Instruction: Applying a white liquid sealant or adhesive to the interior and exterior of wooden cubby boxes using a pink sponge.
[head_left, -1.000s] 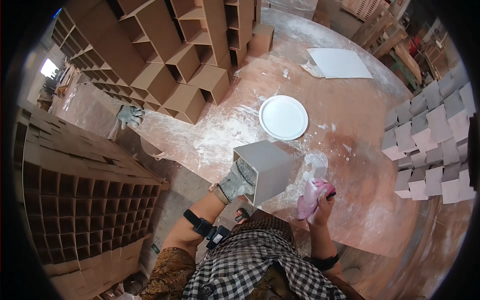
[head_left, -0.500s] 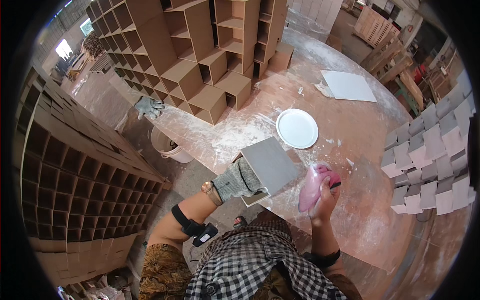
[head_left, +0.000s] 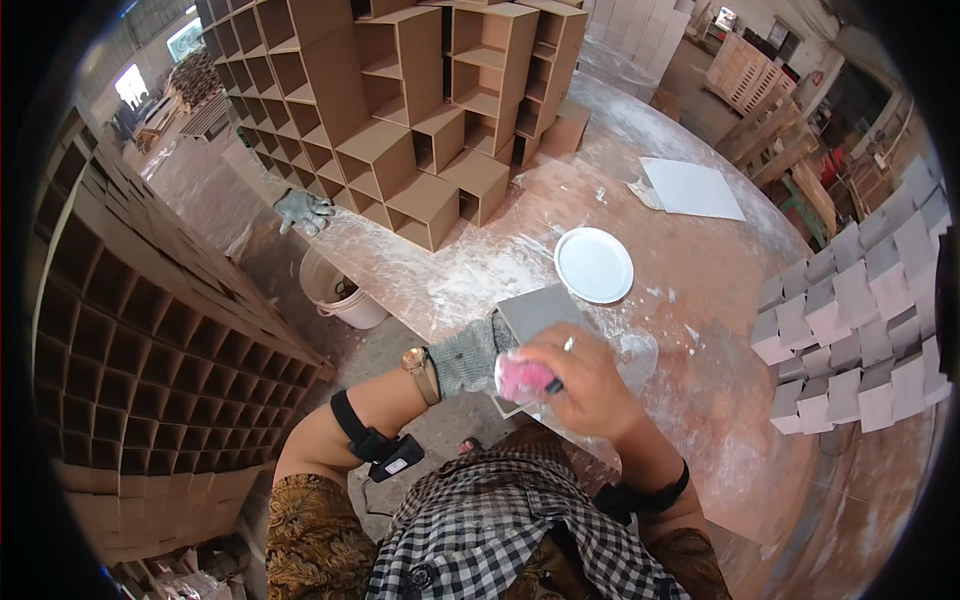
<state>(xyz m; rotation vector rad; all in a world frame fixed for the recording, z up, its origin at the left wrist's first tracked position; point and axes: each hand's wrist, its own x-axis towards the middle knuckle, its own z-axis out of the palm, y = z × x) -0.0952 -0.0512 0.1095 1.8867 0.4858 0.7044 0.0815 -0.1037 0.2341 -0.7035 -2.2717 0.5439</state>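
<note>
My left hand (head_left: 468, 358), in a grey knitted glove, reaches into the open side of a small grey-faced cardboard box (head_left: 545, 312) and holds it over the table's near edge. Its fingers are hidden inside the box. My bare right hand (head_left: 590, 382) is closed around a bunched pink cloth (head_left: 526, 378) with white smears and a dark edge. The cloth is at the near part of the box's top face; my right hand covers much of that face. Just beyond the box, a round white plate (head_left: 594, 265) lies on the table.
Brown open-fronted boxes (head_left: 425, 205) are stacked at the back left of the powder-smeared table (head_left: 700, 400). More stacks stand at far left (head_left: 150, 370) and right (head_left: 850, 310). A white bucket (head_left: 350, 300), a grey glove (head_left: 303, 211) and a white sheet (head_left: 695, 188) are also around.
My right hand has moved left with the pink cloth, from beside the box to over its near top face. The left hand and box have shifted only slightly.
</note>
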